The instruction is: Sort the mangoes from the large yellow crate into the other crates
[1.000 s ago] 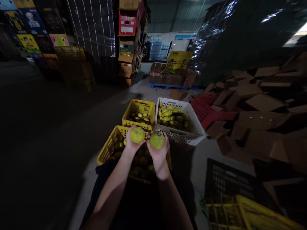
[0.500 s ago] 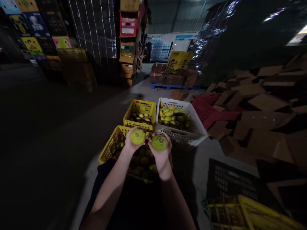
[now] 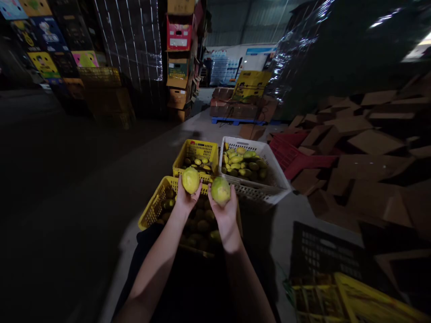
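My left hand is wrapped round a yellow-green papaya, its fingers and thumb at the fruit's sides. A greener papaya with a yellowish patch sits in my right hand, cupped from below and the sides. Both fruits are held side by side, a small gap between them, above a near yellow crate. Inside that crate lie several dark green fruits, partly hidden by my forearms and shadow.
Beyond stands another yellow crate with several fruits. To its right, a white crate holds several yellow-green papayas. A red crate and heaped cardboard lie further right. Another yellow crate is at lower right.
Both papayas have been turned, so the round stem-scar ends that faced me now show their sides. My hands have risen slightly away from me.
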### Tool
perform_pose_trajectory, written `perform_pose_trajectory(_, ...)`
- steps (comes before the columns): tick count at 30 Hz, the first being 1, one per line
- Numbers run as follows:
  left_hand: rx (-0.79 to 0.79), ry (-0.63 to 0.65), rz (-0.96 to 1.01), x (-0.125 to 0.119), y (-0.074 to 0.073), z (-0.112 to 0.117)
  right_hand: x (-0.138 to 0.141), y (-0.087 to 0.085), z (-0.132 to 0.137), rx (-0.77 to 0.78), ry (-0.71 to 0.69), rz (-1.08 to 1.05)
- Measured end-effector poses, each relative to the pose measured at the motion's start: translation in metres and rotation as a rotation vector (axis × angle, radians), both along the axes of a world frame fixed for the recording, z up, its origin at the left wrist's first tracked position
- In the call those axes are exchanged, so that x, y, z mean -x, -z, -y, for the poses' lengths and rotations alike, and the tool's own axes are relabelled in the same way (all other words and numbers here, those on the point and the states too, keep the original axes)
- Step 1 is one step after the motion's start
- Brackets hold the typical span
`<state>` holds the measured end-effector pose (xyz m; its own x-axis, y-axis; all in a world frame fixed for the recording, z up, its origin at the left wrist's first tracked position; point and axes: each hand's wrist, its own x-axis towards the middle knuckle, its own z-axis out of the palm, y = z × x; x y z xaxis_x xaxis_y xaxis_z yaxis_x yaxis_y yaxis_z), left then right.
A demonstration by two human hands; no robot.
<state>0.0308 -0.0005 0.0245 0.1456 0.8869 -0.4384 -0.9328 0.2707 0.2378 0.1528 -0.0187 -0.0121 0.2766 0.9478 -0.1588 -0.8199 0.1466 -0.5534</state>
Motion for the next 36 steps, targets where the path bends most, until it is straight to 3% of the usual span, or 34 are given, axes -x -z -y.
perform_pose_trajectory(4, -0.017, 0.051, -0.002, -0.001, -0.003, 0.002, 0.006, -0.018, 0.007, 0.056, -0.038, -0.133)
perform_pose_trajectory(9, -0.078, 0.160, -0.068, 0.003, -0.002, 0.003, 0.007, -0.028, 0.007, 0.085, -0.042, -0.123)
perform_pose_trajectory(14, -0.183, 0.129, 0.005, 0.003, -0.006, 0.008, 0.005, -0.022, 0.006, 0.024, -0.036, -0.176)
perform_pose_trajectory(18, -0.264, 0.183, 0.043, 0.006, -0.009, 0.010, 0.003, -0.016, 0.006, -0.006, 0.003, -0.222)
perform_pose_trajectory(23, -0.221, 0.217, -0.017, 0.009, 0.001, 0.006, -0.002, -0.005, 0.005, -0.036, -0.033, -0.204)
perform_pose_trajectory(28, -0.178, 0.137, 0.029, 0.004, 0.014, 0.002, -0.002, 0.006, -0.002, -0.050, -0.003, -0.209)
perform_pose_trajectory(36, -0.129, 0.060, 0.069, -0.001, 0.015, 0.000, 0.000, 0.012, -0.008, -0.006, 0.042, -0.202)
